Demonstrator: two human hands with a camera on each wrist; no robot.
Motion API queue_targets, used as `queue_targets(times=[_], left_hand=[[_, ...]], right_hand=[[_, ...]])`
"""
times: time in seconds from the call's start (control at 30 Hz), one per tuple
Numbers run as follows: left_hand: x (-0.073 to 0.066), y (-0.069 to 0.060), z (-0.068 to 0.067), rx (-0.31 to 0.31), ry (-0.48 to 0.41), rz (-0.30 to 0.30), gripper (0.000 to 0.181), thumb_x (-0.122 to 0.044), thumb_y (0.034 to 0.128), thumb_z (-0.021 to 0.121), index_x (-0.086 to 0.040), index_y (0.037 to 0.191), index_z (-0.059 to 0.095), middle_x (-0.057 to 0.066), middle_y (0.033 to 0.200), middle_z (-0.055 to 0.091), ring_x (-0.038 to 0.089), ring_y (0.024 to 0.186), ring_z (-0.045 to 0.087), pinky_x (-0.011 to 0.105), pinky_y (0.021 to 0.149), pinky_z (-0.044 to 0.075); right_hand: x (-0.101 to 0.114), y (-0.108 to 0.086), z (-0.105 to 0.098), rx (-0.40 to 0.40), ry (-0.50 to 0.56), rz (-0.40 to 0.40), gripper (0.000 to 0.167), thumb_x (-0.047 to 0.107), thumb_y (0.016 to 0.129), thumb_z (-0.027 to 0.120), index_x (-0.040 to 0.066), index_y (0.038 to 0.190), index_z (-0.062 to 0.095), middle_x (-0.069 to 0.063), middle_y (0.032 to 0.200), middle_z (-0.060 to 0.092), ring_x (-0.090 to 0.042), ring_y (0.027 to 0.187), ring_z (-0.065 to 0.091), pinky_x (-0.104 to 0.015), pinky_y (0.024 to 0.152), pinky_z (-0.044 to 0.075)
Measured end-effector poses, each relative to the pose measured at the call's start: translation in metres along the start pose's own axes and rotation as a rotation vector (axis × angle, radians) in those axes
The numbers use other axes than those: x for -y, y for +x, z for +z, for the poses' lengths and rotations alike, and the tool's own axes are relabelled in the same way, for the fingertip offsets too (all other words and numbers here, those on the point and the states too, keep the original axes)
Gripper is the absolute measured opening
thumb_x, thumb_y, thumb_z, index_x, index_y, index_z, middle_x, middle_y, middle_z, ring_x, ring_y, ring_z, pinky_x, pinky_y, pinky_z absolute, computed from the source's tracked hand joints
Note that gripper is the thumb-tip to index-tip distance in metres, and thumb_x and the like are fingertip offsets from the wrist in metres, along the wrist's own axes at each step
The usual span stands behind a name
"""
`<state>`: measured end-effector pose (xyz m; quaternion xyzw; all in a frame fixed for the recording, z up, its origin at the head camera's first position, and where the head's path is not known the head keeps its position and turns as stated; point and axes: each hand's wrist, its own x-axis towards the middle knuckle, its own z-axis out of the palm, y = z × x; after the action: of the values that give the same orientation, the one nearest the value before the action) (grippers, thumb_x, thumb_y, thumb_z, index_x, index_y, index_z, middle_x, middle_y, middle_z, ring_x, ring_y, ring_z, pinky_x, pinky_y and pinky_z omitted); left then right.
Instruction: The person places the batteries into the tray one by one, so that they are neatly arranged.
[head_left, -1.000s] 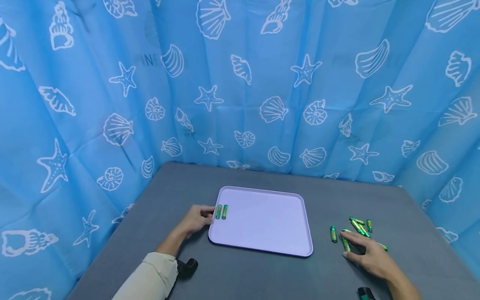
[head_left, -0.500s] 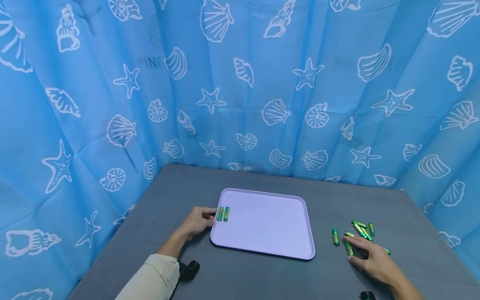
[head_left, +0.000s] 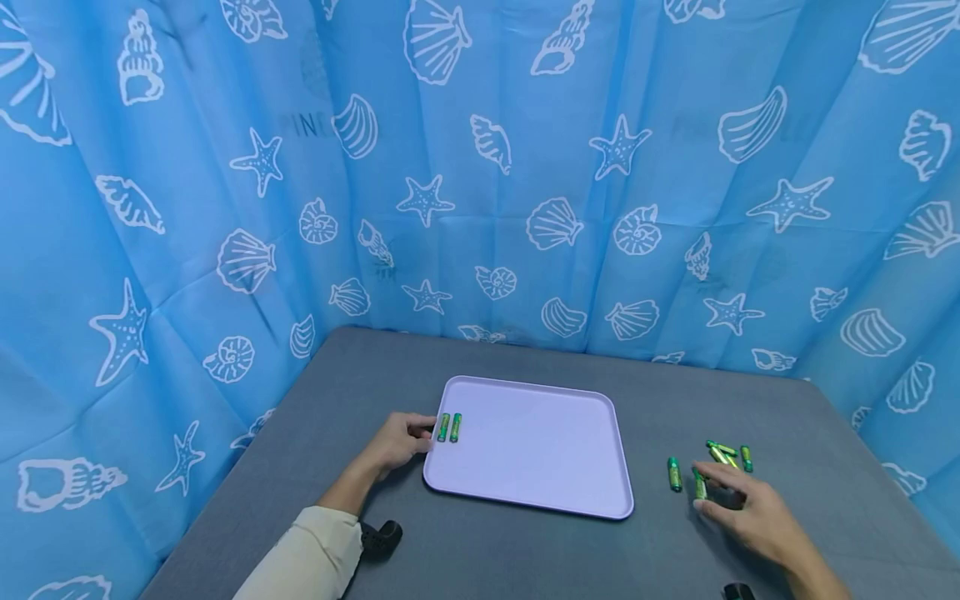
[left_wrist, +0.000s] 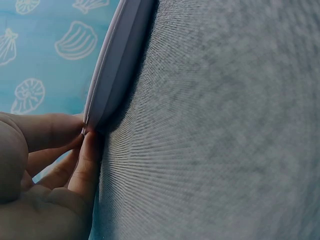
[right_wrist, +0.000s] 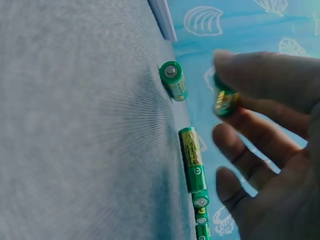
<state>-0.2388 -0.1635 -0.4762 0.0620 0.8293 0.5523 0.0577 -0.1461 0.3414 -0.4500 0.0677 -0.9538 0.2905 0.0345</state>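
Note:
My left hand (head_left: pixel 395 442) is at the left side of a pale purple tray (head_left: pixel 540 454); in the left wrist view its thumb and fingers pinch the tray's rim (left_wrist: pixel 95 95). Two green-and-gold batteries, one (head_left: pixel 443 427) beside the other (head_left: pixel 456 428), lie parallel inside the tray near that side. To the right of the tray, my right hand (head_left: pixel 757 512) pinches a third battery (right_wrist: pixel 225 102) between thumb and fingers, raised off the table in the right wrist view. Fingers partly cover this battery.
One loose battery (head_left: pixel 674 474) lies between the tray and my right hand. Beyond the hand is a small cluster of several batteries (head_left: pixel 722 448). All rest on a grey cloth-covered table (head_left: pixel 570 554). A blue shell-print curtain (head_left: pixel 480 192) hangs behind.
My right hand has taken hold of a battery beside the cluster and lifted it from the table. The left hand stays at the tray's rim. The head view has shifted slightly.

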Motion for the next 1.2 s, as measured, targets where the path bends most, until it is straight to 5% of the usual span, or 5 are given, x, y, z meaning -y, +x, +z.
queue_targets(times=[0.23,0.53,0.8,1.2], left_hand=[[-0.001,0.0,-0.001,0.006,-0.009,-0.01,0.038,0.011,0.0829,0.065,0.006,0.12,0.064,0.007,0.088,0.061,0.02,0.082,0.054,0.031,0.069,0.047],[0.001,0.0,0.0,0.007,-0.005,-0.01,0.039,0.011,0.0828,0.066,0.005,0.121,0.064,0.007,0.089,0.061,0.02,0.083,0.055,0.031,0.07,0.047],[-0.001,-0.001,-0.001,0.014,0.007,-0.022,0.04,0.009,0.0841,0.065,0.004,0.123,0.063,0.007,0.091,0.061,0.021,0.085,0.054,0.031,0.071,0.047],[-0.001,-0.001,-0.001,0.012,0.007,-0.034,0.039,0.01,0.084,0.065,0.005,0.123,0.063,0.007,0.092,0.06,0.021,0.085,0.054,0.03,0.07,0.046]], right_hand=[[0.009,-0.001,-0.002,-0.067,-0.016,-0.044,0.059,0.026,0.081,0.079,-0.004,0.128,0.058,-0.03,0.126,0.052,-0.044,0.106,0.054,-0.042,0.069,0.047],[0.031,0.004,-0.004,-0.136,-0.023,-0.088,0.057,0.029,0.082,0.078,0.001,0.128,0.061,-0.024,0.126,0.056,-0.041,0.11,0.053,-0.048,0.075,0.047],[0.053,0.013,-0.002,-0.236,0.009,-0.241,0.05,0.02,0.081,0.08,0.006,0.125,0.064,-0.012,0.122,0.06,-0.006,0.101,0.052,-0.035,0.07,0.05],[0.088,0.032,0.012,-0.269,0.064,-0.351,0.049,0.018,0.08,0.08,0.004,0.124,0.065,-0.01,0.122,0.061,-0.011,0.104,0.05,-0.029,0.073,0.044]])
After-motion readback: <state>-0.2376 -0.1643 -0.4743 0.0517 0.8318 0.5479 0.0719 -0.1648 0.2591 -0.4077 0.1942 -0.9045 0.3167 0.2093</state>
